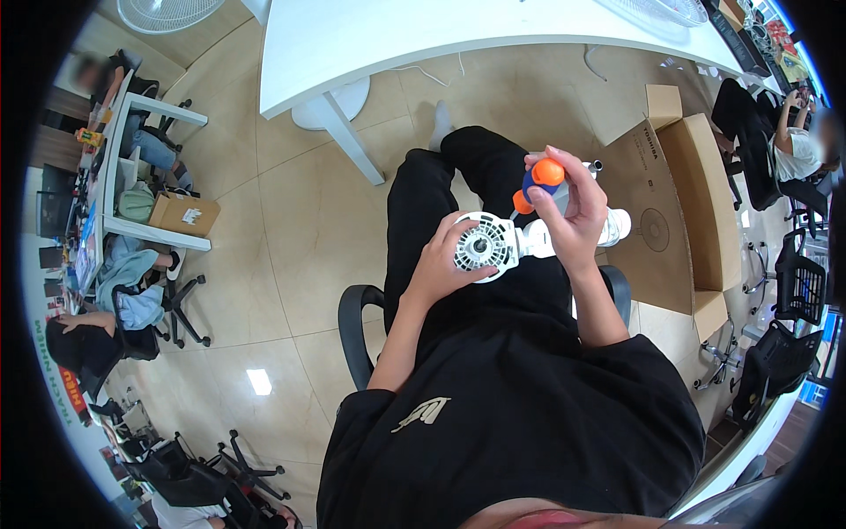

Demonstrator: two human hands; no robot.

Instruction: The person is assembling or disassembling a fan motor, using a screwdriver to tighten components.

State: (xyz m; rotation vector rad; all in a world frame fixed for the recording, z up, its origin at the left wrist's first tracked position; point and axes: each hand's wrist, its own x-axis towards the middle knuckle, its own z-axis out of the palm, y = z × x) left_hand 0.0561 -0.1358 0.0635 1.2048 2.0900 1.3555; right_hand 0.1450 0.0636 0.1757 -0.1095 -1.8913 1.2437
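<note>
Over the lap, the left hand grips the white fan motor housing and the right hand clasps an orange-handled screwdriver. Best keep the housing braced steady and the tip square.

1. The screwdriver shows only its orange-and-blue handle; the shaft and tip are hidden between the right hand and the white fan motor housing.
2. The left hand covers the housing's near edge, and its palm cannot be seen.
3. The housing's white neck disappears behind the right hand's fingers.
4. The white table is cut off by the top edge.
5. A fan grille at upper left is cropped by the frame.
6. The cardboard box has small printing, too small to make out.
7. The seated people at both rims are blurred and distorted.
</note>
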